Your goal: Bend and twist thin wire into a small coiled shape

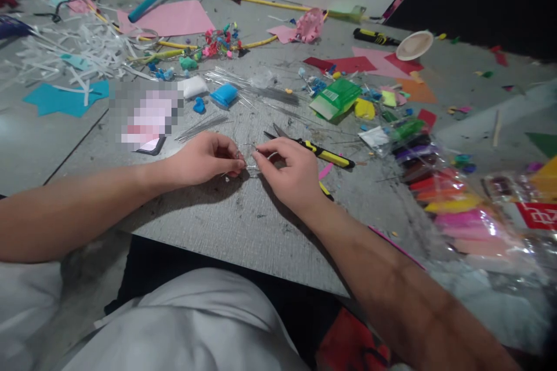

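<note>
Between my two hands is a thin silvery wire [251, 168], held just above the grey table. My left hand [206, 157] pinches one end with thumb and fingertips. Its other end sits between the thumb and forefinger of my right hand [290, 167]. The wire's exact shape is too fine to make out. Right behind my right hand lies a pair of scissors [329, 156] with black and yellow handles, partly covered by that hand. Several loose straight wires [202, 126] rest beyond my left hand.
A phone [152, 145] with a blurred screen lies left. Blue clay [223, 95], a white packet [194, 87] and a green packet [335, 98] are farther back. Coloured clay packs [452, 185] crowd the right, white paper strips [82, 46] the left. The table's front edge runs near my body.
</note>
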Demonstrator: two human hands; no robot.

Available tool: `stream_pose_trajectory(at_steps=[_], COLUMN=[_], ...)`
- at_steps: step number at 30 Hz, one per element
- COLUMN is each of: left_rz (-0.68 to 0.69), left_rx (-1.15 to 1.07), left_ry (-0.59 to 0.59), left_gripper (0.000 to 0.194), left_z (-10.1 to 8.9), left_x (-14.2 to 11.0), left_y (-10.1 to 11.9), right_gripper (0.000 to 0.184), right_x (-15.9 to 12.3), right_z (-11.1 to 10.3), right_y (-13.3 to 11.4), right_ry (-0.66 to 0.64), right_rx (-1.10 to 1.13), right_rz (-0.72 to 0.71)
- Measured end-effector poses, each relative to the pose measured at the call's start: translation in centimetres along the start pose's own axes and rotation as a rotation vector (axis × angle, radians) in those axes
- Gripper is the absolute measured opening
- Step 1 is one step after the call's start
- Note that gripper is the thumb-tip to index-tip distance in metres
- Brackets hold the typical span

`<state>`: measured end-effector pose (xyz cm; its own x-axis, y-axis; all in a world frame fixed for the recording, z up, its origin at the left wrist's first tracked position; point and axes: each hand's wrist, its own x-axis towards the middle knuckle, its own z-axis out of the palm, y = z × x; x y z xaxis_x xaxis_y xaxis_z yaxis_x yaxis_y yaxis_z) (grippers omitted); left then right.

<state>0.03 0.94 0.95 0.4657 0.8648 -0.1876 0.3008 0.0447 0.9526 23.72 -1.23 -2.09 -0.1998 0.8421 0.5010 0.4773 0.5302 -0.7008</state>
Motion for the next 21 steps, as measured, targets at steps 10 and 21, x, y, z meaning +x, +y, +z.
stream_pose_trajectory(at_steps=[10,21], left_rz=[-0.043,-0.066], left_rx=[-0.069,-0.162], left_ry=[-0.062,-0.1], left_gripper=[0.018,0.023], left_z=[-0.16,-0.07], left_x=[0.11,0.24], left_y=[-0.11,-0.58], right_gripper=[0.017,0.032], right_x=[0.29,0.84], right_z=[0.32,-0.29], right_y=[-0.84,-0.45], right_ry=[0.014,-0.083], right_rx=[0.232,0.394], right_rz=[0.234,0.487])
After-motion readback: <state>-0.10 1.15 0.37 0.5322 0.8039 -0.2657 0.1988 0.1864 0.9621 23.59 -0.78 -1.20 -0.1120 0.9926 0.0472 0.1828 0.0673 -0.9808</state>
